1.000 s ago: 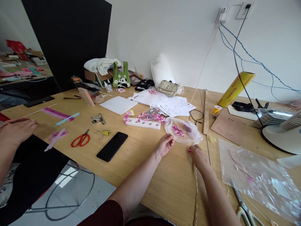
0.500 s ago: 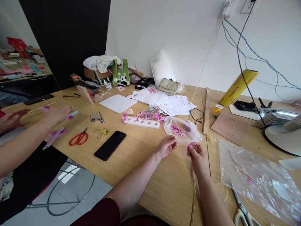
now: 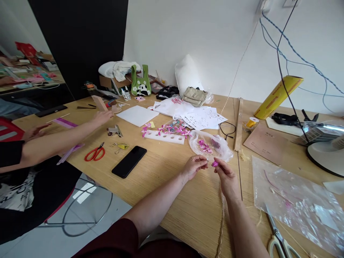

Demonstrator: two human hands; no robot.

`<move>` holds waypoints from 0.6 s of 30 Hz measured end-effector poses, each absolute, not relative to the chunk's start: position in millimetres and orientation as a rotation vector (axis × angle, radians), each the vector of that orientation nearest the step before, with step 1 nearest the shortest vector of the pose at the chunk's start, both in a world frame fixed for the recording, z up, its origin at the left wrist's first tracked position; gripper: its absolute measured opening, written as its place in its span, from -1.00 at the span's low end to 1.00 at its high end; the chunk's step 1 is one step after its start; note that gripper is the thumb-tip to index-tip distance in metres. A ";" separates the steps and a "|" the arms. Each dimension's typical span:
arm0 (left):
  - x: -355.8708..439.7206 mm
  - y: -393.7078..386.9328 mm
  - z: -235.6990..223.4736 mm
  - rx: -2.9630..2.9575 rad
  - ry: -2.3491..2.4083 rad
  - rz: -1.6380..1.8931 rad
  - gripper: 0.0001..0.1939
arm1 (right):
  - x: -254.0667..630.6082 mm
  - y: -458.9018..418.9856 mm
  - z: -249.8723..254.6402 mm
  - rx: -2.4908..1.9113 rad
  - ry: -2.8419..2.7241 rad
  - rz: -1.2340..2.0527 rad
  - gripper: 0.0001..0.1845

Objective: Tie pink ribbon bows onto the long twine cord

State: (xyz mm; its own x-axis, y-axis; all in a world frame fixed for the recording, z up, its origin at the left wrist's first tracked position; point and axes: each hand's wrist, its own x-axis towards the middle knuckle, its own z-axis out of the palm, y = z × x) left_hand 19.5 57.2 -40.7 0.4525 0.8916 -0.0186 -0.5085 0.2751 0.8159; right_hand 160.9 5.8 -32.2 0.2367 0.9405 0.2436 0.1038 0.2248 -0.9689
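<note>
Pale wood surface (image 3: 199, 208) against a white wall (image 3: 215, 43), and all eyes on a pink petal (image 3: 214, 163) just above it, near the front of the plastic bag (image 3: 227, 153)! The right hand (image 3: 227, 176) has it pinched between thumb and fingertips; close by, the left hand (image 3: 194, 167) has its grip pressed on a tiny pale bit (image 3: 207, 160), too small to identify. These two pieces look unjoined, so this one seems barely begun. Plenty left, too, I'd judge: loose pink petals (image 3: 204, 146) lie in the bag. On the done side, pink blossoms (image 3: 146, 129) that look made up lie on and behind the foam strip (image 3: 164, 137). Further out, the phone (image 3: 129, 161), red-handled scissors (image 3: 94, 153), and a co-worker's arm (image 3: 59, 141) reaching across.
</note>
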 end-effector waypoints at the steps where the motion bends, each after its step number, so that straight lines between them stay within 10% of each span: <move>1: 20.2 56.7 -41.1 0.848 0.550 1.009 -0.73 | 161.2 5.8 -32.7 -1.218 -1.195 0.771 -0.69; 18: 24.8 49.1 -40.4 0.938 0.690 1.020 -0.68 | 160.4 0.3 -21.4 -1.482 -1.761 0.023 -0.70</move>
State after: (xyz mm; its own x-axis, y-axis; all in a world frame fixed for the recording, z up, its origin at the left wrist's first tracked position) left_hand 24.8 49.1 -40.4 0.3817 0.9226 -0.0559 -0.3948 0.2174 0.8927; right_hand 160.4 0.3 -21.4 0.0234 0.8290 0.5588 0.8139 0.3088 -0.4921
